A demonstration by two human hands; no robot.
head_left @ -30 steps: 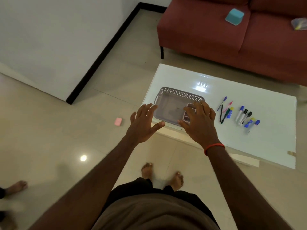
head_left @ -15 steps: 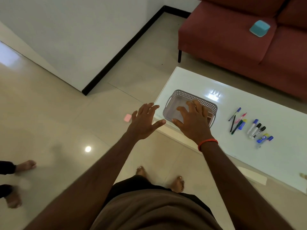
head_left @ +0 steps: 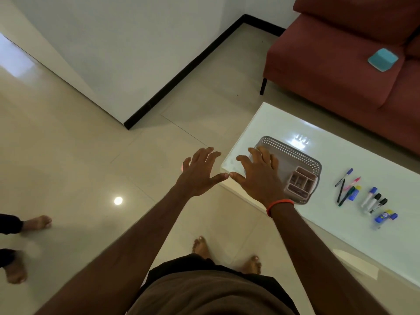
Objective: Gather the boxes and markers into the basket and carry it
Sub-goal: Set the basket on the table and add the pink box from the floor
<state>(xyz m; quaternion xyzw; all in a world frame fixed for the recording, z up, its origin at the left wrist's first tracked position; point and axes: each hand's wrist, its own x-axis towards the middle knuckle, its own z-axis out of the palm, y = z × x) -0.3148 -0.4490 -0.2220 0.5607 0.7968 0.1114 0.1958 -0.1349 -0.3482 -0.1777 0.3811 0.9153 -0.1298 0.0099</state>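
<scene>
A grey perforated basket (head_left: 300,153) stands on the white table (head_left: 341,237) near its left end. Inside it, at the near right corner, sits a pink compartment box (head_left: 300,182). Several pens and markers (head_left: 363,196) lie in a loose row on the table to the right of the basket. My right hand (head_left: 259,176) hovers flat with spread fingers over the basket's left part, holding nothing. Beside it, over the floor left of the table, my left hand (head_left: 200,171) is spread flat too, and the two thumbs nearly touch. A teal box (head_left: 383,59) lies on the red sofa.
The red sofa (head_left: 329,71) stands behind the table. A white wall with a black skirting (head_left: 181,71) runs at the back left. Another person's bare feet (head_left: 27,244) are on the tiled floor at the far left. My own feet (head_left: 227,255) stand by the table's near edge.
The view has swung left, so table and basket now sit further right. My right hand has slid off the pink box toward the basket's left end; the pink thing on the floor is now hidden.
</scene>
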